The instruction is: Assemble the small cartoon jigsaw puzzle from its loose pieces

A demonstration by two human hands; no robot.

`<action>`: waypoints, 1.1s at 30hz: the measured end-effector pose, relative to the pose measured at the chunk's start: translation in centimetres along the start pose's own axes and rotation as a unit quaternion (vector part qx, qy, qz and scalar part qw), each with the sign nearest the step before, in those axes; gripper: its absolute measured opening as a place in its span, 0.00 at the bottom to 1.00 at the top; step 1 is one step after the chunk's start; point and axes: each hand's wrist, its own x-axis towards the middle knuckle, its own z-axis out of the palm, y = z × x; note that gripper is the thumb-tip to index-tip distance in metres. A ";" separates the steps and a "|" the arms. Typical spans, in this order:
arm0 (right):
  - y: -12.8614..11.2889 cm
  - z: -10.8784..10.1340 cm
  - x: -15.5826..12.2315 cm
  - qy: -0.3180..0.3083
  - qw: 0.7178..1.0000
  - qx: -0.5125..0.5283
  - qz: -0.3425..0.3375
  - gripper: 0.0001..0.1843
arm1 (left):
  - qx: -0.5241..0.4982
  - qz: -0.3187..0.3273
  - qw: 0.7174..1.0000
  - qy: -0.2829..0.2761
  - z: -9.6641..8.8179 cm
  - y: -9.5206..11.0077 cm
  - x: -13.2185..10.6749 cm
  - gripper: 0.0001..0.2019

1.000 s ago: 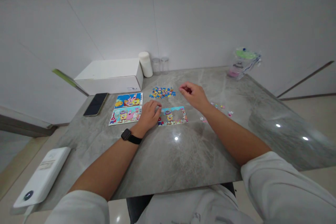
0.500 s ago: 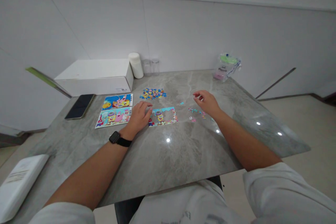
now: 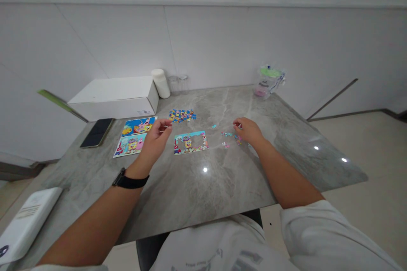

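Note:
A partly assembled jigsaw puzzle [image 3: 187, 145], with cartoon figures and gaps in its middle, lies flat before me. My left hand [image 3: 158, 135], with a black watch [image 3: 130, 179] on its wrist, is raised at the puzzle's left. Its thumb and fingers are pinched together; what they hold is too small to name. Over the table right of the puzzle hovers my right hand [image 3: 249, 130], also closed in a pinch on something I cannot make out. Loose puzzle pieces [image 3: 226, 145] lie just left of and below it, and a single blue piece [image 3: 214, 126] sits apart.
A picture sheet [image 3: 127, 146] lies partly behind my left hand. Beyond is a heap of pieces [image 3: 182, 115]. A phone [image 3: 97, 132], white box [image 3: 114, 97], white bottle [image 3: 161, 84], glasses [image 3: 183, 84] and plastic bag [image 3: 269, 82] stand around. A white case [image 3: 30, 224] lies front left.
My left hand has lifted off the puzzle's left side and moved left, its fingers now pinched. My right hand has come slightly lower, nearer the loose pieces. The view has shifted a little.

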 end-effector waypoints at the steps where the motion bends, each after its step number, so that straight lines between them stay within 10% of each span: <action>1: -0.1 -0.1 -0.1 -0.001 1.000 -0.005 -0.005 0.11 | 0.004 -0.002 1.000 0.004 0.1 -0.1 -0.3 0.14; 13: 0.6 -2.0 -0.4 0.004 0.997 -0.052 0.055 0.10 | 0.129 0.002 0.990 0.060 0.0 -6.0 -2.5 0.11; 22: 1.2 -2.6 -1.4 -0.182 0.983 0.007 -0.039 0.08 | 0.109 -0.005 0.993 0.040 0.0 -5.9 -2.4 0.11; 33: 0.2 -2.5 -2.1 -0.251 0.967 -0.019 -0.031 0.10 | 0.113 0.047 0.992 0.032 0.6 -5.5 -2.2 0.09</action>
